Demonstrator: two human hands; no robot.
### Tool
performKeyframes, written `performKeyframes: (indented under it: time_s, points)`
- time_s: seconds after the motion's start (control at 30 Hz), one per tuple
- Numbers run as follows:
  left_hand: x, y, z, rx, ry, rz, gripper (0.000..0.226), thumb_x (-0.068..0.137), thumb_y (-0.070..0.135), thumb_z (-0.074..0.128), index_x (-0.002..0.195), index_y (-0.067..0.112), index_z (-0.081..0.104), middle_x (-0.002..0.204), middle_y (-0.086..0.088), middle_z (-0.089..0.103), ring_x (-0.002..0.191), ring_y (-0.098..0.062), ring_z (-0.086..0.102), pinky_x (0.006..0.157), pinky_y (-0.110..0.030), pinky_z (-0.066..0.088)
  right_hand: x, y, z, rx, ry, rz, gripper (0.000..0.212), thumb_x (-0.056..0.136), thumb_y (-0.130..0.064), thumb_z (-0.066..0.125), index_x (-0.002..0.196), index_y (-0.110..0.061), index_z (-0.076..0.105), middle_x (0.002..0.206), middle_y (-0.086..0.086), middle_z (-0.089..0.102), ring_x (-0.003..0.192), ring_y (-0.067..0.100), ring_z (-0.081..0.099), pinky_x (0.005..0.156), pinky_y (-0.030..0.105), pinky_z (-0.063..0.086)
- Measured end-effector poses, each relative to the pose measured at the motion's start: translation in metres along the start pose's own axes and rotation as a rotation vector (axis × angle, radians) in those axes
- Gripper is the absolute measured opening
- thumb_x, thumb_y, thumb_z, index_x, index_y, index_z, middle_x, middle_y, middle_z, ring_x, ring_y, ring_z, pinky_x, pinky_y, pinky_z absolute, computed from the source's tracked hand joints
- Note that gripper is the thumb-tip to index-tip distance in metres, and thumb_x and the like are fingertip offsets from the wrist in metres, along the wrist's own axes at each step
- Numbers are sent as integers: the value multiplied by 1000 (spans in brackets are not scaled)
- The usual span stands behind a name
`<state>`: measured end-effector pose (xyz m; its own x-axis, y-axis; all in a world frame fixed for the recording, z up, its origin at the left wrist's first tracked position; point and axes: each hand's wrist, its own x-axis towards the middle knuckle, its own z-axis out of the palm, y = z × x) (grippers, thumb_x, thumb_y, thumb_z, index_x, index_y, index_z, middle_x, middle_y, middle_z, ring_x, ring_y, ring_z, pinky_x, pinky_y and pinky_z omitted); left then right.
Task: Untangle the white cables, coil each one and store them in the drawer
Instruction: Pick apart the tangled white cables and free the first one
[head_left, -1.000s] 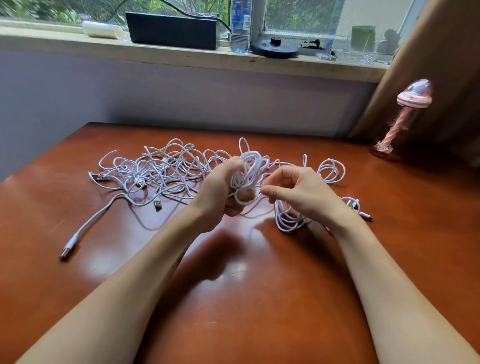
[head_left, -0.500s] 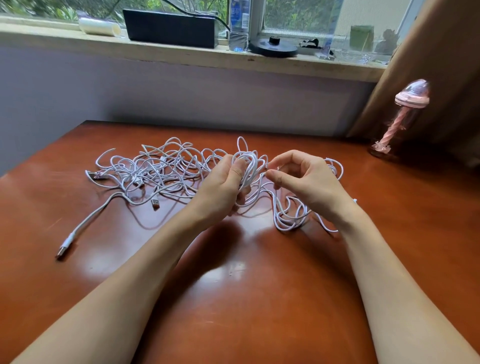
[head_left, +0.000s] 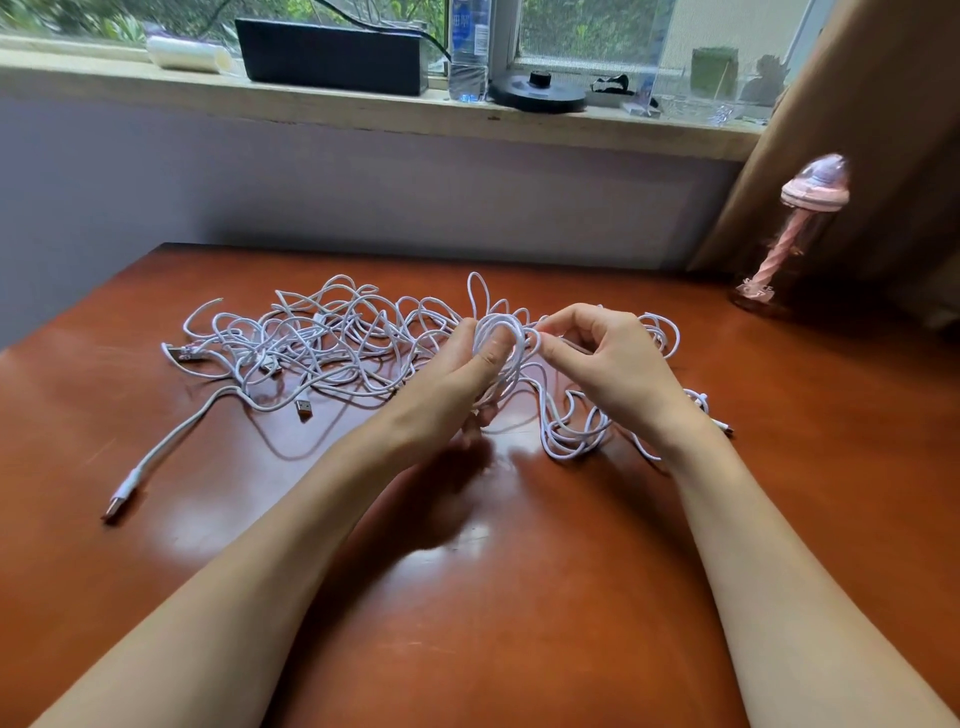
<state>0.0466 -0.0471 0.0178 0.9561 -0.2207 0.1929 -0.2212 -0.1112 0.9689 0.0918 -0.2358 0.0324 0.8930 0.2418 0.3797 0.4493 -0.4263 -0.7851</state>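
Seen from above, two bare forearms reach in from the bottom of the frame over a glossy reddish-brown table (head_left: 467, 597). At the centre, the left hand (head_left: 452, 384) is curled round a small coil (head_left: 503, 336) of white cable, with the thumb pressed against the loops. Just to the right of it, the right hand (head_left: 618, 369) pinches a strand of the same cable between thumb and forefinger, the other fingers bent loosely. Slack loops hang from the coil and lie on the table under the right wrist. Left of centre, a loose tangle of white cables (head_left: 322, 338) is spread on the tabletop, touching the held coil. One thicker lead trails out to the lower left and ends in a USB plug (head_left: 111, 506). Along the top of the frame a windowsill holds a black box (head_left: 332, 54) and a water bottle (head_left: 467, 52). At the right edge a pink bottle (head_left: 800, 228) stands beside a brown curtain (head_left: 883, 130).
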Motion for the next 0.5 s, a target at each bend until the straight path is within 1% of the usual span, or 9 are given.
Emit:
performKeyframes:
  time_s: [0.07, 0.1, 0.13, 0.17, 0.23, 0.27, 0.33, 0.43, 0.5]
  points:
    - [2, -2, -2, -62, -18, -50, 49, 101, 47, 50, 122, 4, 42, 90, -7, 44, 69, -20, 41, 53, -22, 38, 0, 0, -1, -9, 12, -5, 4, 92, -20, 74, 92, -15, 74, 57, -16, 53, 55, -1, 41, 56, 14, 36]
    - [3, -2, -3, -79, -17, -70, 43, 103, 42, 50, 122, 4, 41, 89, -6, 45, 65, -16, 44, 51, -19, 38, 0, -1, -1, -15, 12, -6, 4, 92, -19, 74, 91, -15, 74, 58, -15, 52, 55, 0, 40, 55, 14, 35]
    - [3, -1, -3, -81, -16, -85, 41, 101, 41, 49, 121, 6, 42, 89, -5, 46, 62, -13, 46, 48, -20, 38, -1, -1, 0, -18, 11, -8, 4, 92, -19, 75, 91, -15, 75, 59, -14, 52, 54, 0, 40, 55, 14, 35]
    - [4, -2, -4, -62, -19, -85, 45, 96, 45, 49, 121, 7, 42, 89, -5, 47, 63, -12, 46, 49, -25, 36, -1, -1, 0, -18, 11, -11, 4, 91, -19, 75, 91, -15, 75, 58, -14, 52, 54, 0, 40, 55, 14, 35]
    - [3, -2, -5, 29, -22, -60, 50, 92, 54, 44, 118, 11, 44, 91, -4, 49, 69, -12, 44, 56, -33, 35, 0, 0, 1, -17, 12, -12, 4, 91, -19, 75, 91, -15, 75, 58, -14, 54, 54, 0, 41, 55, 14, 36]
    - [3, -2, -5, 84, -8, -43, 44, 98, 54, 41, 115, 13, 45, 90, 2, 51, 70, -10, 45, 60, -35, 37, 0, 0, 1, -14, 12, -12, 4, 90, -20, 76, 90, -16, 75, 59, -14, 56, 55, 0, 42, 56, 15, 37]
    - [2, -4, -5, 206, 45, 10, 29, 108, 45, 35, 107, 19, 49, 82, 19, 52, 66, 1, 47, 65, -32, 39, 0, 0, 0, 8, 8, -13, 5, 90, -20, 77, 90, -16, 75, 63, -11, 61, 58, 1, 45, 58, 17, 39]
    - [3, -5, -2, 304, 110, 120, 24, 110, 38, 35, 91, 27, 46, 72, 17, 51, 60, -1, 46, 60, -33, 38, 0, -2, -1, 44, 2, -14, 3, 90, -20, 77, 91, -17, 76, 75, 7, 72, 67, 6, 53, 64, 24, 45]
    - [5, -7, -2, 341, 142, 168, 25, 110, 37, 35, 88, 28, 42, 72, 15, 49, 63, -3, 45, 65, -37, 39, 1, -3, -1, 62, 3, -15, 3, 90, -18, 77, 92, -16, 77, 79, 6, 74, 68, 4, 57, 66, 23, 47]
